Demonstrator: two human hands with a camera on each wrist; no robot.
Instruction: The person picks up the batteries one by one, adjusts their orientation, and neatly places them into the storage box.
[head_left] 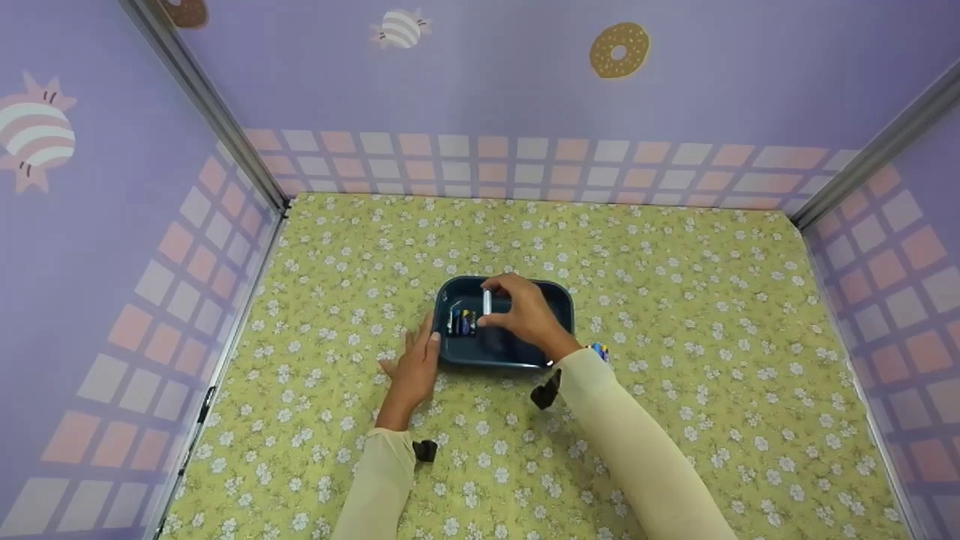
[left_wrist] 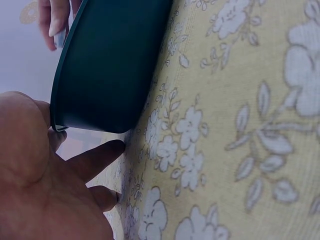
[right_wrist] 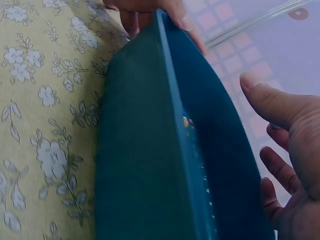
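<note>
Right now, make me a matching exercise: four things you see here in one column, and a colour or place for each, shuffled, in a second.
Things:
1. tray
2. silvery cylinder
3. left hand
4. cloth under the tray

Colours or places:
A. against the tray's left end, in the head view
B. yellow-green with white flowers
C. dark blue-green
D. held by the right hand

Pairs: 1-C; 2-D; 3-A; 4-B
</note>
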